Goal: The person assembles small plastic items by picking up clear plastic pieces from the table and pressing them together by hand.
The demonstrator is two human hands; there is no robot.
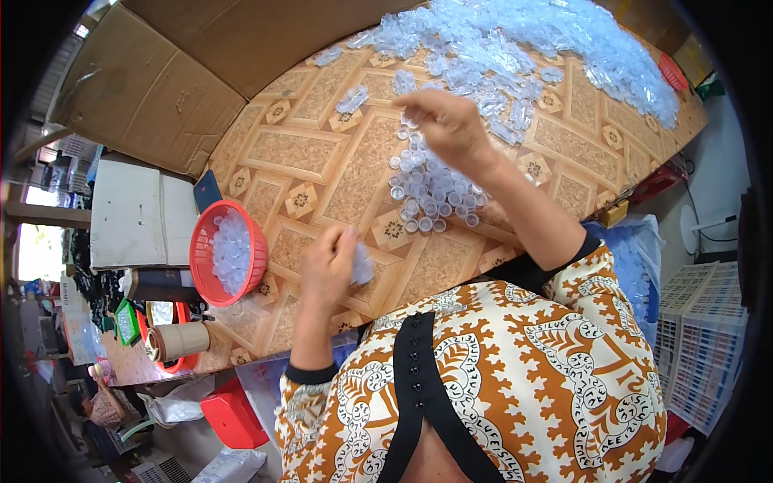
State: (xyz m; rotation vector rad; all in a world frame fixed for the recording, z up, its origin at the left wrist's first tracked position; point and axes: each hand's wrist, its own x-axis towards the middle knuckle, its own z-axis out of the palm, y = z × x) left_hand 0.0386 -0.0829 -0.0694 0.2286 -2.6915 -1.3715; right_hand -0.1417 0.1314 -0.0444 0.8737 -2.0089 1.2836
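In the head view, the left hand [328, 266] is curling its fingers closed around a clear plastic piece [361, 264], hovering just right of the red basket [203, 256]. The right hand [448, 122] is reaching farther from that basket, its fingertips pinching together over the cluster of small clear caps [431, 191] lying on the patterned table [314, 153], forearm angling back toward the body.

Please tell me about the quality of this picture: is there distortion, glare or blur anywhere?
In the head view, the fisheye lens bends the table edge and leaves black corners; daylight at the far left is overexposed; the clear plastic pile looks bluish-white and washed out, so single pieces merge; the right hand and left hand are reasonably sharp; no strong shadows show on the tabletop.
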